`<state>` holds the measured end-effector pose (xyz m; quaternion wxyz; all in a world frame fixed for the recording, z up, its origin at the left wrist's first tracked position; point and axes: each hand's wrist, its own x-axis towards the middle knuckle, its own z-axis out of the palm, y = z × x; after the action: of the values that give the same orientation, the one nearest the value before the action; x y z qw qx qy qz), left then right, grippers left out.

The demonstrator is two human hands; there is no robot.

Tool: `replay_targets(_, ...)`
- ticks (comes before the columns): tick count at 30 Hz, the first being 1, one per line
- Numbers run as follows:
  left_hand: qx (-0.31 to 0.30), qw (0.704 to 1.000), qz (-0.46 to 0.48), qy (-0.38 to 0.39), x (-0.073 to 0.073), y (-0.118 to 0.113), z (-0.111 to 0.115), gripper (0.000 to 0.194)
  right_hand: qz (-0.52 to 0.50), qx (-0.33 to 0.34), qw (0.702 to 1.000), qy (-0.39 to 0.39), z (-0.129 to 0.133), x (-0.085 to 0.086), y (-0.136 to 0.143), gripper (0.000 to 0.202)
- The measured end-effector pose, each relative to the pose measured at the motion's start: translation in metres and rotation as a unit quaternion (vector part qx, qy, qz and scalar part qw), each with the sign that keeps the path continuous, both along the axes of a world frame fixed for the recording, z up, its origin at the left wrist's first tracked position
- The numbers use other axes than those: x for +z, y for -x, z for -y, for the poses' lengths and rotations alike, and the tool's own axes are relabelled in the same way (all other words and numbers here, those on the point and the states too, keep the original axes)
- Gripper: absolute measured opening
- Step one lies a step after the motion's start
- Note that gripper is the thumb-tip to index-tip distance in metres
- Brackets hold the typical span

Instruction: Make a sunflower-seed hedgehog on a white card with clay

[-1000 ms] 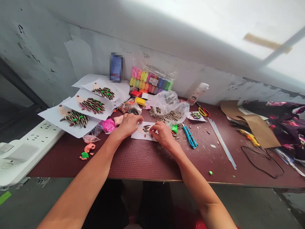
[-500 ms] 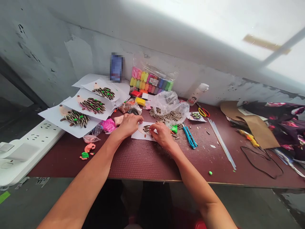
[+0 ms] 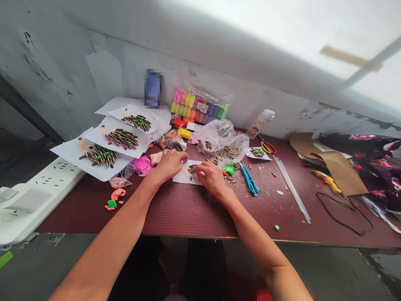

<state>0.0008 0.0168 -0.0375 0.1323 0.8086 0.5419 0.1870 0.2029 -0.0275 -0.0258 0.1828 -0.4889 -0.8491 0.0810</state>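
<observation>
A small white paper (image 3: pixel 180 178) lies on the brown table, with striped sunflower seeds (image 3: pixel 191 168) and a peach shape on it. My left hand (image 3: pixel 171 164) rests at its upper left edge, fingers curled and pressed together; anything inside them is hidden. Above the right part of the paper, my right hand (image 3: pixel 213 175) bends over the seeds, thumb and fingertips close together. Whether a seed is between them is too small to make out. Just beyond lies a heap of loose sunflower seeds (image 3: pixel 230 153) beside a clear plastic bag (image 3: pixel 219 133).
Papers with finished-looking seed hedgehogs (image 3: pixel 120 138) stand left, near a white power strip (image 3: pixel 34 200). A blue utility knife (image 3: pixel 249 179), scissors (image 3: pixel 268 147), clear glue sticks (image 3: pixel 291 188) and a yellow glue gun (image 3: pixel 330 182) lie right. Packed coloured clay (image 3: pixel 199 104) leans on the wall.
My right hand has shifted slightly, its fingers lifting and changing pose over the seeds on the paper. My left hand stays in place.
</observation>
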Motion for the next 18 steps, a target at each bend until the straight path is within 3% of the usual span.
replay_targets(18,0.006,1.000,0.010,0.017,0.0048,-0.0019,0.0027,0.036,-0.023,0.021,0.999,0.010,-0.0079,-0.0088,0.0013,0.023)
